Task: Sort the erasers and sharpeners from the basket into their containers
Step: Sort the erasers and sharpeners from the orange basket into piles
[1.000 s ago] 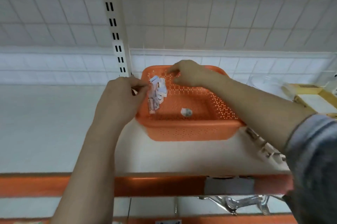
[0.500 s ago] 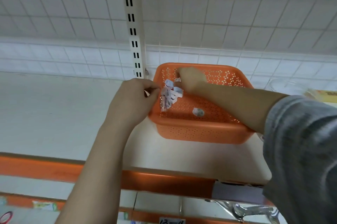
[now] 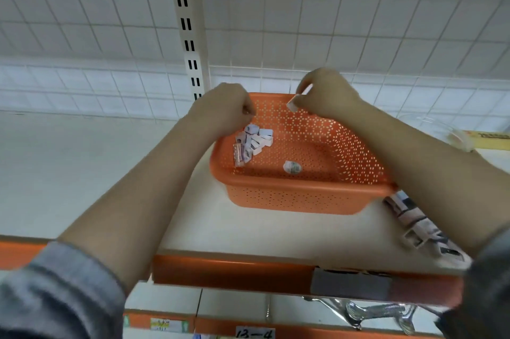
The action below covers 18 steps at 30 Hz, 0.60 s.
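Fingertips of our right hand [image 3: 324,95] pinch a small white eraser [image 3: 292,105] above the orange basket's [image 3: 300,197] far rim; our left hand [image 3: 225,109] curls by its left wall, contents unclear, over heaped erasers [image 3: 252,142].

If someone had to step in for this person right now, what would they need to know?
Right hand: raised above the far rim of the orange basket, pinching a small white piece, probably an eraser.
Left hand: curled at the basket's left corner; whether it holds anything cannot be seen.
In the basket: a pile of small wrapped pieces near the left wall and one lone piece near the front.
Already out: a row of pieces on the shelf to the right of the basket. A clear container sits further right.
Left to do: place the held piece, then empty the basket.
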### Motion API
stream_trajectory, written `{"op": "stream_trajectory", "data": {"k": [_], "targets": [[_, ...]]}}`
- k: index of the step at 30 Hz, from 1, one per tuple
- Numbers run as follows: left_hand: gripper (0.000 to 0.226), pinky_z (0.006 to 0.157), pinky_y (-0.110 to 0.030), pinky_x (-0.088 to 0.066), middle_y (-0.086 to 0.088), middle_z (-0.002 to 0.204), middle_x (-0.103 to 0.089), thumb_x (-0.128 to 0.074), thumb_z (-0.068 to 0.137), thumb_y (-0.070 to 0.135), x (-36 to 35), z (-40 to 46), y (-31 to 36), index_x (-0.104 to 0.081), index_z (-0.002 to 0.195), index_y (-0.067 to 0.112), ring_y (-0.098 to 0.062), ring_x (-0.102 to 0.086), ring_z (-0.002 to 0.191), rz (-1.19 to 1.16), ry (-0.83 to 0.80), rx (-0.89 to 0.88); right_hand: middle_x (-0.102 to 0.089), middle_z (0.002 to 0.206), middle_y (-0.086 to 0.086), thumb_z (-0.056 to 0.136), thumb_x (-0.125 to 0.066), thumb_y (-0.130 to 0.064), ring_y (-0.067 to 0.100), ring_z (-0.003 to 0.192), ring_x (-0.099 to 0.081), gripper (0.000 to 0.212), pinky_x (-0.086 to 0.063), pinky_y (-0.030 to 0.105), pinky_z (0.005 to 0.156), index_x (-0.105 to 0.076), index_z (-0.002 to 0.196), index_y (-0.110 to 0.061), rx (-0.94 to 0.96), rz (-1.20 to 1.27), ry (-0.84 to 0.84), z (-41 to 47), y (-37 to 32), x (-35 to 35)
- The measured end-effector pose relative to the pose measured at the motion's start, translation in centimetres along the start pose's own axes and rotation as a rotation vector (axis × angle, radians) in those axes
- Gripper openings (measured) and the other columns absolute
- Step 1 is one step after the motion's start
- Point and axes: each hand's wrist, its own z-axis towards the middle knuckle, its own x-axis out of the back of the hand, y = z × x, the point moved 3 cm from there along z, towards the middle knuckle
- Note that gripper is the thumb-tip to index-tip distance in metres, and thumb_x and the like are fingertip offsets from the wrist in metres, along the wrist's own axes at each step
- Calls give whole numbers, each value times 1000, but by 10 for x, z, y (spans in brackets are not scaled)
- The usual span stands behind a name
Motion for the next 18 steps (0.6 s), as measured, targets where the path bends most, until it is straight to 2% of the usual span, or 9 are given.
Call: {"op": "stream_trajectory", "data": {"k": [3,5,7,9,11,14,18], "targets": [[20,90,-38,-50,1,107,-70,-63,86,15,-21,35,13,-72,103,16,-15,-62,99,110,-173,-101,-68,75,0,75,-74,-32,13,66,-62,15,-47,22,63,-69,82,-19,-46,213,138,-46,17,28],[23,88,-35,-50,1,111,-68,-68,84,18,-37,49,20,-70,107,16,-15,-62,100,166,-293,-144,-68,70,-4,79,-71,-30,4,59,-57,11,-40,11,55,-69,83,-21,-97,359,264,-79,29,35],[34,85,-30,-46,3,119,-64,-71,83,22,-51,59,21,-66,117,18,-17,-59,106,256,-402,-173,-65,67,-9,81,-70,-30,-1,55,-55,7,-36,7,51,-69,83,-23,-181,448,414,-107,42,37],[43,90,-32,-45,3,126,-60,-70,83,26,-60,66,16,-60,125,19,-19,-55,112,328,-460,-175,-65,65,-9,81,-69,-28,-1,52,-55,6,-38,11,55,-69,83,-23,-253,527,537,-129,53,39],[45,94,-36,-46,1,125,-60,-69,84,30,-66,72,10,-59,126,18,-20,-56,111,349,-469,-160,-67,66,-5,81,-69,-26,2,53,-56,6,-44,19,57,-70,84,-21,-296,585,589,-143,59,41],[40,86,-32,-48,-2,119,-64,-66,87,31,-71,76,7,-62,123,15,-20,-58,103,322,-448,-135,-65,64,-10,82,-68,-27,1,52,-55,6,-44,20,51,-70,84,-22,-307,598,601,-153,61,43],[35,77,-27,-45,-4,114,-66,-67,86,21,-74,76,6,-65,119,10,-20,-61,100,222,-399,-84,-65,65,-6,83,-68,-26,8,56,-57,4,-44,23,57,-70,84,-23,-302,624,587,-157,56,37]]}}
